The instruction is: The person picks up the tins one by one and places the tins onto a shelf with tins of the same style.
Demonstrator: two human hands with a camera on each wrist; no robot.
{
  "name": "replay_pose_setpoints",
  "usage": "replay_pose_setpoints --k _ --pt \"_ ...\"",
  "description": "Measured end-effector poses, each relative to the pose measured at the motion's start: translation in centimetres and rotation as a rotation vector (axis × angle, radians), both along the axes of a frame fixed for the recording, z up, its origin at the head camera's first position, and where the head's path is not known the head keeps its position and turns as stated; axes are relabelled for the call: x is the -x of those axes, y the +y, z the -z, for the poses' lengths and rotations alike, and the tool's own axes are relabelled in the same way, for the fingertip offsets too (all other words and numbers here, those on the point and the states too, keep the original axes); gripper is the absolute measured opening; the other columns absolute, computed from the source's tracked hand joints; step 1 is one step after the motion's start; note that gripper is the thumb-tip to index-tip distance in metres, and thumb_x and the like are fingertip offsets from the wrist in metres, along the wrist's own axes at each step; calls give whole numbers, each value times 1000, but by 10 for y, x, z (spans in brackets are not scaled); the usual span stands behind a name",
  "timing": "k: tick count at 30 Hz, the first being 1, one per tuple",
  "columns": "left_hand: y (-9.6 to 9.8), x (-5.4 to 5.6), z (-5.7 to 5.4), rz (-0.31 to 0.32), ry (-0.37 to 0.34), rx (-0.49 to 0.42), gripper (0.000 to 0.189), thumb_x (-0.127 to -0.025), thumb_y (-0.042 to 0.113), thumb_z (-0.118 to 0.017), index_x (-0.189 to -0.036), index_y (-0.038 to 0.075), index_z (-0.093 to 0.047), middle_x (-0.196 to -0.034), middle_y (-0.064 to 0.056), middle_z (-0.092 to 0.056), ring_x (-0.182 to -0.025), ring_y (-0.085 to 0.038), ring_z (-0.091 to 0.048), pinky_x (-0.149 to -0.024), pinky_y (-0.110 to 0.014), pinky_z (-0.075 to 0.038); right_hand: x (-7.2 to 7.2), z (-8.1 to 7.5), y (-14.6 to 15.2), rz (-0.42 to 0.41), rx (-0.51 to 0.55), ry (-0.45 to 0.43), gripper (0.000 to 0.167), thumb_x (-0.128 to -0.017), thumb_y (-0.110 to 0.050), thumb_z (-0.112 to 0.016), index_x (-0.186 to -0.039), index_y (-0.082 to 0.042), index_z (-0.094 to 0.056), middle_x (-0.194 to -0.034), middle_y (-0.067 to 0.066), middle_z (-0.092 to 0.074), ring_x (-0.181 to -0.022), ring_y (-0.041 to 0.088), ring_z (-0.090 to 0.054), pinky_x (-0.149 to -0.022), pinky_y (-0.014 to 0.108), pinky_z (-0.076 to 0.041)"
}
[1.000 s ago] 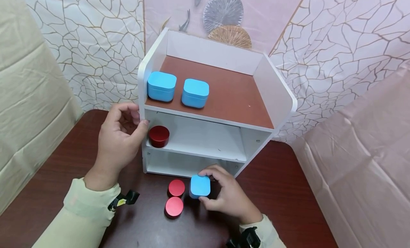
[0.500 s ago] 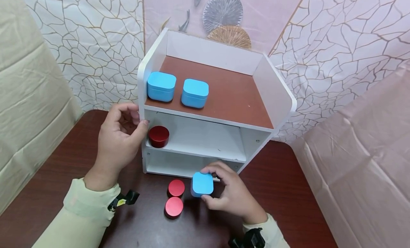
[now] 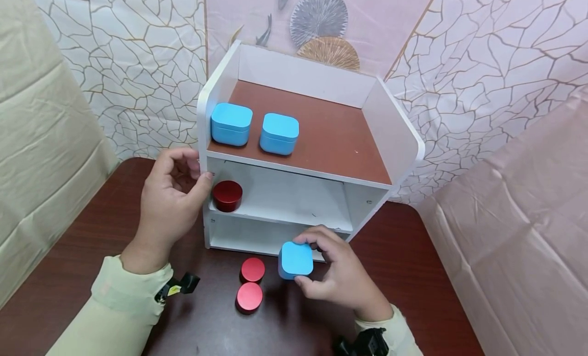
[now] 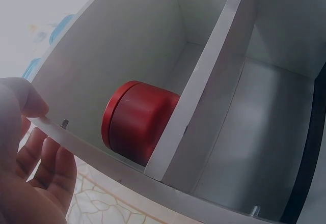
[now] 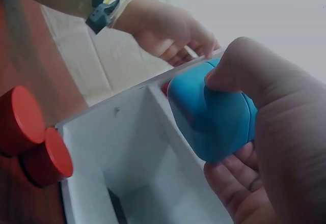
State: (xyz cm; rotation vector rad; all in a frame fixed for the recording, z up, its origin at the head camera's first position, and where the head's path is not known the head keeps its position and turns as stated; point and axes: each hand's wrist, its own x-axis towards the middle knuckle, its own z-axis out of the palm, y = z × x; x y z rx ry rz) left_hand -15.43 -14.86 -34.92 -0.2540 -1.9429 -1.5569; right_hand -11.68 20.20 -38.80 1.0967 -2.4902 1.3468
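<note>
My right hand (image 3: 340, 274) holds a blue rounded-square box (image 3: 296, 260) between thumb and fingers, in front of the lowest compartment. The right wrist view shows the same box (image 5: 209, 117) with the thumb on one side and fingers on the other. My left hand (image 3: 170, 197) grips the left side panel (image 3: 204, 167) of a white shelf unit, the thumb on its front edge. Inside the middle compartment, close to that panel, stands a round red tin (image 3: 227, 196), seen also as a red tin (image 4: 140, 119) in the left wrist view.
Two blue boxes, a left one (image 3: 231, 124) and a right one (image 3: 279, 134), stand on the brown top shelf (image 3: 331, 126). On the dark table (image 3: 193, 320) are two red tins, a farther one (image 3: 252, 270) and a nearer one (image 3: 249, 297). Curtains surround the table.
My right hand has moved slightly right and toward the shelf unit, carrying the blue box, which looks a little larger and higher. My left hand stays where it was.
</note>
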Motion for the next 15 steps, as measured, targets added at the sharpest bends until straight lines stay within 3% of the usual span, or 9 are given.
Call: replay_pose_setpoints --k 8,15 --pt "0 0 0 8 4 -9 40 -101 7 -76 -138 3 -61 -109 9 -61 -102 -20 -61 -81 -19 -54 -1 -17 1 -23 19 39 67 -77 -5 -96 -138 -18 -70 -132 2 -70 -116 18 -69 -91 29 -66" --pt "0 1 1 8 7 -7 40 -101 7 -76 -138 3 -61 -109 9 -61 -101 -20 -60 -81 -19 -54 -2 -28 1 -43 25 54 68 -77 -4 -95 -139 -15 -70 -131 4 -70 -115 19 -67 -74 33 -69"
